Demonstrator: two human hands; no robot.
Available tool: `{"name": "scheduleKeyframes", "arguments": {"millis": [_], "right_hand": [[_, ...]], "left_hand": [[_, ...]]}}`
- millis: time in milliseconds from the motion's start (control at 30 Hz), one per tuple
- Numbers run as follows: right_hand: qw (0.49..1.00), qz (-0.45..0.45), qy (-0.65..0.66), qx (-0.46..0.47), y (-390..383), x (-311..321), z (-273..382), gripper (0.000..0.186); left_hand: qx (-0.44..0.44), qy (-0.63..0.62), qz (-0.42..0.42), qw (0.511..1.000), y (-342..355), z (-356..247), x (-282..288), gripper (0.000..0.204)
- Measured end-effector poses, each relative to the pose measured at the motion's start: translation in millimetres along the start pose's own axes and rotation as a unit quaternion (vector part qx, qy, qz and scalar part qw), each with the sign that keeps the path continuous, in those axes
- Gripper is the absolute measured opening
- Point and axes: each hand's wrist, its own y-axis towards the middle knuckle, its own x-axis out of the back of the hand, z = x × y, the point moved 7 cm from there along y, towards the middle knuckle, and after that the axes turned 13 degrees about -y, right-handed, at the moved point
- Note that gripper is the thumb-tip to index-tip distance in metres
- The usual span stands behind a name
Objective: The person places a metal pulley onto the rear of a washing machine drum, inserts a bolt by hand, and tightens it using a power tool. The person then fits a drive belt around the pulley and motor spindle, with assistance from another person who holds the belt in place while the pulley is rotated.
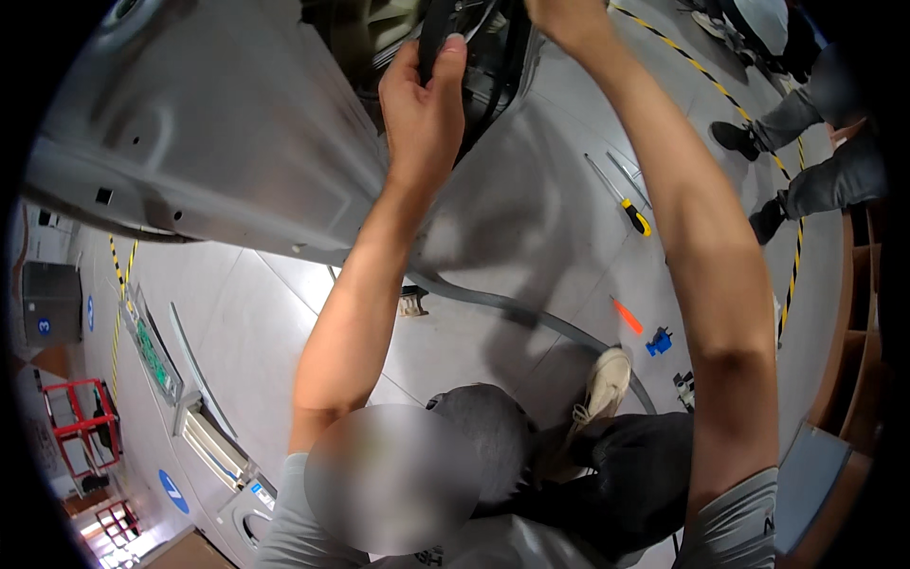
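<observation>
1. Black part (438,40), up at the top edge, right in the mouth of the grey metal cabinet (227,123), and the left hand (424,119) has it: thumb (453,49) pressed on one side, the other fingers wrapped round the far side. A firm, closed grip, and a good one so long as the wrist stays relaxed.

2. Over to the right hand (573,24), raised beside it, and the frame cuts it off! Fingertips out of sight, so I can't tell whether they're open or gripping. The two hands look best worked as a pair, left steadying, right doing the finer work.

3. Just outside the fingers, dark strands and bare metal edges crowd the opening. Care called for here: ease the part rather than yank it, keep knuckles off those edges, and check nothing is snagged behind.

4. Down the forearms to the floor: a grey hose (507,303) curves out from the cabinet towards the beige shoe (609,379). Feet are best kept off it.

5. Further right lie the yellow-and-black screwdriver (628,207), the orange-handled tool (627,316) and a blue piece (659,341), all loose. Should a tool be wanted, keep the left grip and reach with the right.
</observation>
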Motion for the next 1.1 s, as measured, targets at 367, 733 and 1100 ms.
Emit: {"name": "scheduleKeyframes", "arguments": {"millis": [367, 733, 1100], "right_hand": [[0.996, -0.074, 0.049, -0.032, -8, -73, -32, 0.022], [0.966, -0.029, 0.218, -0.135, 12, -62, -57, 0.028], [0.972, -0.098, 0.209, -0.031, 26, -26, -54, 0.03]], "left_hand": [[0.021, 0.131, -0.05, 0.99, 22, 53, 28, 0.031], [-0.035, 0.293, -0.046, 0.954, 5, 25, 26, 0.024], [-0.08, 0.326, -0.088, 0.938, -5, -6, 11, 0.023]]}}
